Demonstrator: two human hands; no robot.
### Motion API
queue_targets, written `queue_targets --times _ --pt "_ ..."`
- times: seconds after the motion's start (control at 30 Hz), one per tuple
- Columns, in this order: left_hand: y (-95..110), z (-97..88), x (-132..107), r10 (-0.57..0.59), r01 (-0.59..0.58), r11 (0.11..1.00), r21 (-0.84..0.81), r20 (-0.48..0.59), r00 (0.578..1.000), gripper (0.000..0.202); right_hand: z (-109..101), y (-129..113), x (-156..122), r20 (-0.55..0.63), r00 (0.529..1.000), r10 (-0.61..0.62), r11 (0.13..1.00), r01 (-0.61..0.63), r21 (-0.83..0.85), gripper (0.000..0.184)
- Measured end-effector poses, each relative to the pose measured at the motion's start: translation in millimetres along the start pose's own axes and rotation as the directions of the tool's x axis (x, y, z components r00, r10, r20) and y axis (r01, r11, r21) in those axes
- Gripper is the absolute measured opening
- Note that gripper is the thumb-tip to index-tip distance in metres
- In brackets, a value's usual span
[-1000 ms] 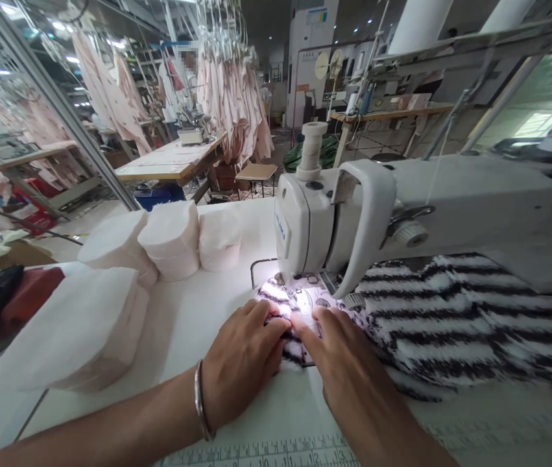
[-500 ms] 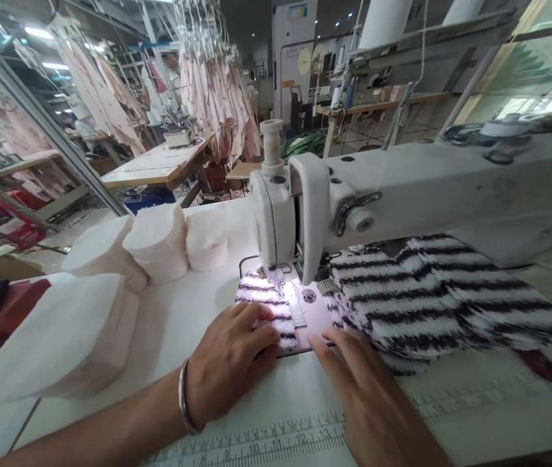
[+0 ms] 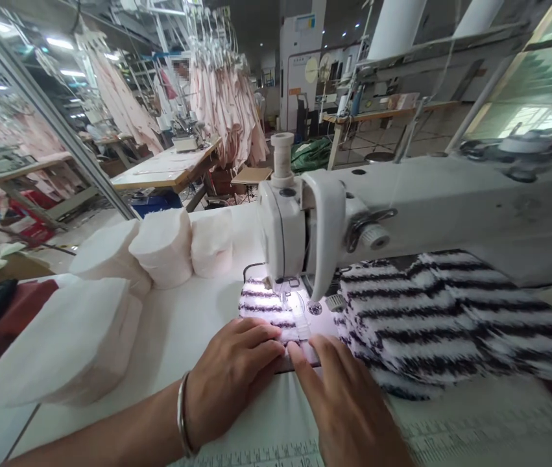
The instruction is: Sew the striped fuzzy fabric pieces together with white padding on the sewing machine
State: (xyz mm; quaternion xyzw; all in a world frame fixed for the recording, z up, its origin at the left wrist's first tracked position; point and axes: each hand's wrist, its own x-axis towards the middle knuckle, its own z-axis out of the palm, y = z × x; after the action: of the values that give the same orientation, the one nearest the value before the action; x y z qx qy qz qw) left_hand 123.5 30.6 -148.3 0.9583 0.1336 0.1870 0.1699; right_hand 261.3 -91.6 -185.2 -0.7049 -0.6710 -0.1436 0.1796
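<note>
I am pressing my left hand (image 3: 229, 376) and right hand (image 3: 348, 402), fingers flat and together, on the soft, fluffy, light striped fabric (image 3: 421, 318) lying under the sewing machine (image 3: 300, 227) on the counter (image 3: 192, 324), holding it best at the near edge.

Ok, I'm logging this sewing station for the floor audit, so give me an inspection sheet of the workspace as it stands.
Surface: white table, printed ruler strip along the near edge.
Job's things: black-and-white striped fabric lies under the sewing machine, one end lit at the needle.
Clutter: stacks of white cut pieces to the left; red and dark items at the far left edge.
Grippers: left hand and right hand lie flat, fingertips pressing the fabric edge; bracelet on the left wrist.
Cables: nothing seen.
Surroundings: hanging pink garments, wooden tables, a person at the back.
</note>
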Motion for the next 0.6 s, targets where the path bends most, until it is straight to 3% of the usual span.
queue_targets --times 0.13,0.3,0.47,0.6 --pt "-6 1.3 10 0.008 -0.005 0.998 0.066 -0.039 0.999 0.016 0 7 19 0.045 0.997 0.071 0.996 -0.073 0.055 0.054" --pt "-24 4.8 18 0.022 -0.014 0.991 0.136 -0.059 0.998 0.016 2 14 35 0.043 0.999 0.022 0.999 -0.023 0.038 0.05" --pt "-37 4.7 24 0.009 -0.001 0.978 0.21 -0.039 0.999 0.015 9 5 20 0.013 0.998 0.067 0.994 -0.068 0.09 0.061" --pt "-32 -0.6 26 -0.051 0.048 0.958 0.281 0.006 0.999 0.013 16 2 -2 -0.011 0.999 0.04 0.997 -0.039 0.06 0.059"
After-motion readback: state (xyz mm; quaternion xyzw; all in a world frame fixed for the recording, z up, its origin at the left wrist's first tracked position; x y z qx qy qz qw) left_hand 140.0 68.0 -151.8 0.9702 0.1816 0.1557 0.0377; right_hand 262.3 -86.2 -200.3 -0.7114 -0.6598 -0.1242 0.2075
